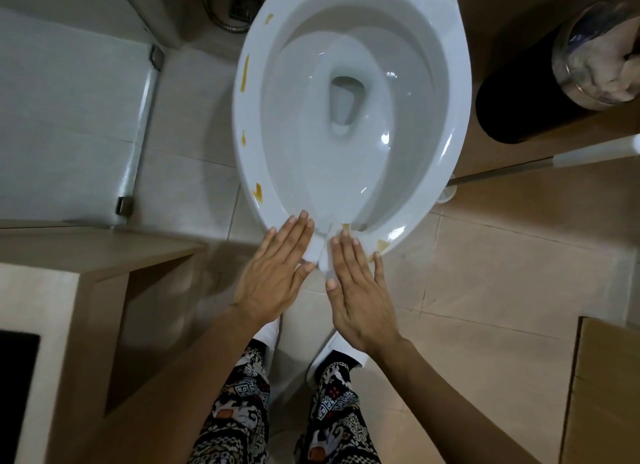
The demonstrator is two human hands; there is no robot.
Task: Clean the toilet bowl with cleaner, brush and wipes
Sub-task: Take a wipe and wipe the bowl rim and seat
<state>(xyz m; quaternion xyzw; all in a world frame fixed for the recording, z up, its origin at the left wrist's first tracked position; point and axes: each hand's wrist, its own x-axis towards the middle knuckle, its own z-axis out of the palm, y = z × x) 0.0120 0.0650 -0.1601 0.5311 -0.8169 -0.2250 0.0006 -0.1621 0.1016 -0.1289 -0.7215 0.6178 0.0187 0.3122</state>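
The white toilet bowl [446, 83] fills the upper middle of the head view, with yellow-brown stains [245, 79] along its left rim and at the near rim. A white wipe [322, 245] lies over the near edge of the rim. My left hand [273, 273] presses flat on the wipe's left part, fingers straight. My right hand [360, 283] presses flat on its right part, fingers straight, just left of a stain [382, 245]. A brush handle [540, 164] leans in from the right, its lower end behind the bowl.
A black bin [512, 103] with a clear liner stands at the right. A wooden cabinet [104, 273] is at the near left, a cardboard box [606, 394] at the near right. A floor drain [244, 1] and hose lie at the top.
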